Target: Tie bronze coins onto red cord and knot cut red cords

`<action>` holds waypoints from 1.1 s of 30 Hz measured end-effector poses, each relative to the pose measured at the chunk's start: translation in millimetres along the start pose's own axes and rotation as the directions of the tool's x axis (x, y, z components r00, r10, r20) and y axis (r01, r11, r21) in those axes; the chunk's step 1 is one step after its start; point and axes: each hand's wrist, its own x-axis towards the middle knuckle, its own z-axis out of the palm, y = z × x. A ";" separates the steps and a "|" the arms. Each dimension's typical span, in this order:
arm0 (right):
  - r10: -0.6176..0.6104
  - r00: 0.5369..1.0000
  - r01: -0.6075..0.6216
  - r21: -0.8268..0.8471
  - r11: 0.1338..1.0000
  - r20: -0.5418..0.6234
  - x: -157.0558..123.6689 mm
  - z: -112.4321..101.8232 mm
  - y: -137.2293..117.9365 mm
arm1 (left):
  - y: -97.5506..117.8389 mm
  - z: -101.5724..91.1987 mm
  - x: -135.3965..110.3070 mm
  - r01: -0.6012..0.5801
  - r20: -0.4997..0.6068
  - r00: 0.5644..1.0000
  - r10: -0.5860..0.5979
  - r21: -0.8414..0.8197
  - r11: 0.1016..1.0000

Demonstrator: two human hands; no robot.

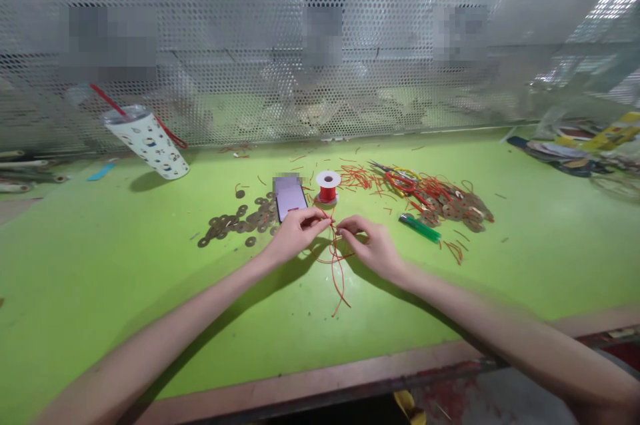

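My left hand [296, 233] and my right hand [371, 246] meet over the green table [100, 278], fingers pinched on strands of red cord [338, 278] that hang down toward me. Just behind the hands stands a small spool of red cord [328, 186]. A phone [290, 198] lies left of the spool. A pile of round holed coins [240, 220] spreads left of the phone. Whether a coin is between the fingers is hidden.
A green lighter [420, 228] lies right of my right hand. Further right are coins tied with red cord [450, 202] and scissors [397, 175]. A tilted cup with a red straw [150, 142] stands back left. A perforated metal screen [320, 45] closes the back; people sit behind it.
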 end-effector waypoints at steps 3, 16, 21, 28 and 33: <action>0.002 1.000 -0.002 0.012 1.000 -0.013 0.5 -0.2 -3.5 | 0.8 0.8 0.0 -0.034 -0.003 0.999 0.035 0.033 0.999; 0.116 0.991 -0.126 0.196 0.972 0.066 -1.0 3.0 -8.9 | 1.6 4.0 -0.5 0.009 -0.005 1.000 -0.009 -0.036 0.999; 0.112 0.993 -0.115 0.188 0.976 0.024 -1.7 3.5 -8.8 | 4.9 6.7 -2.2 0.003 0.010 1.000 -0.003 -0.054 0.999; 0.115 0.993 -0.117 0.198 0.973 0.022 -1.6 3.6 -7.3 | -1.1 9.4 -2.1 0.035 0.016 0.999 -0.034 -0.028 0.999; 0.091 0.995 -0.097 0.208 0.973 0.037 -1.0 2.3 -8.4 | -3.3 9.6 -1.4 0.065 0.050 0.997 -0.062 -0.065 0.996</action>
